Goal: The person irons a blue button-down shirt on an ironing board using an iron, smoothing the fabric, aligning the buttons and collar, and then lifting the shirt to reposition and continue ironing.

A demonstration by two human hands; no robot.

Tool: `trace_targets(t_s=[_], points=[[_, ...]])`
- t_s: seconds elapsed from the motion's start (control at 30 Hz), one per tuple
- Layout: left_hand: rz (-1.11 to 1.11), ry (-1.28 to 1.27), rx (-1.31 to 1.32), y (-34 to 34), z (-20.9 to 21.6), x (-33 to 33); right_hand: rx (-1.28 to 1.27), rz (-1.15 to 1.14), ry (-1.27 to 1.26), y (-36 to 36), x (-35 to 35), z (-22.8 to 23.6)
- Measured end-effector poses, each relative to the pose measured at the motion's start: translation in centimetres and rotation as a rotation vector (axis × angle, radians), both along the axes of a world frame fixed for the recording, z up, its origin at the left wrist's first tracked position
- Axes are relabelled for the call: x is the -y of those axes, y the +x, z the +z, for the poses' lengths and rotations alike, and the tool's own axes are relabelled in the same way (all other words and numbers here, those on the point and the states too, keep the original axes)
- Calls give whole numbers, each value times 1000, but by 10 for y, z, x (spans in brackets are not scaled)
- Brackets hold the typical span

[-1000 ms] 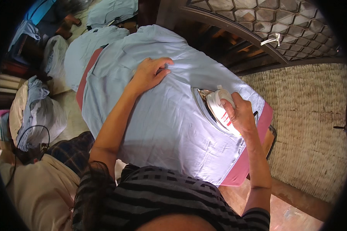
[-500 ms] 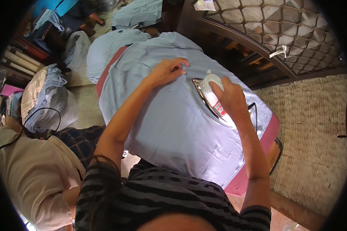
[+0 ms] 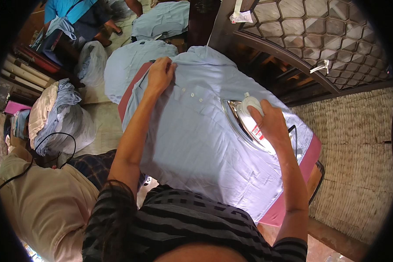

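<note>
A light blue shirt (image 3: 183, 135) lies spread over a padded ironing board, whose maroon cover (image 3: 312, 150) shows at the edges. Small pale buttons (image 3: 192, 94) run along its front, between my two hands. With my right hand (image 3: 273, 120) I grip the handle of a clothes iron (image 3: 244, 120), white on top with a shiny metal base, resting on the right part of the cloth. My left hand (image 3: 160, 76) is at the shirt's far left, its fingers curled down and pinching the fabric near the board's edge. The fingertips are partly hidden.
Folded pale blue garments (image 3: 137, 59) are stacked beyond the board. Clothes in a plastic bag (image 3: 72, 122) stand at left, near a seated person in a beige shirt (image 3: 48, 201). A dark door with metal lattice (image 3: 310, 39) is at far right. A black cord (image 3: 296, 139) trails by the iron.
My left hand has moved away and left from mid-shirt, and its fingers have closed on the fabric there. The buttons now show. The iron stays at nearly the same place on the cloth.
</note>
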State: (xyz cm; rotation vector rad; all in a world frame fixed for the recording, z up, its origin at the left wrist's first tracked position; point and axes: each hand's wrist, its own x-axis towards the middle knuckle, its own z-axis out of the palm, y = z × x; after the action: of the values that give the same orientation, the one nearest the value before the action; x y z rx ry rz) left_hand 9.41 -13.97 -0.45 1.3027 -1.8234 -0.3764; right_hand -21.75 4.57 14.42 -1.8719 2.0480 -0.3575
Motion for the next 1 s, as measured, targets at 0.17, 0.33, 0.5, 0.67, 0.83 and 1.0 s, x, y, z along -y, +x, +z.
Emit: trace_targets(t_s=[0.17, 0.33, 0.5, 0.67, 0.83, 1.0], points=[[44, 160, -105, 16, 8, 8, -11, -42, 94, -10, -12, 4], [-41, 239, -54, 22, 7, 18, -27, 47, 26, -13, -8, -5], [-74, 352, -127, 33, 1, 24, -7, 66, 5, 25, 24, -4], [-39, 157, 40, 21, 8, 10, -32, 24, -3, 35, 49, -7], [-16, -45, 127, 23, -1, 10, -7, -8, 46, 18, 33, -2], [113, -297, 284, -3, 26, 4, 0, -40, 33, -16, -11, 1]])
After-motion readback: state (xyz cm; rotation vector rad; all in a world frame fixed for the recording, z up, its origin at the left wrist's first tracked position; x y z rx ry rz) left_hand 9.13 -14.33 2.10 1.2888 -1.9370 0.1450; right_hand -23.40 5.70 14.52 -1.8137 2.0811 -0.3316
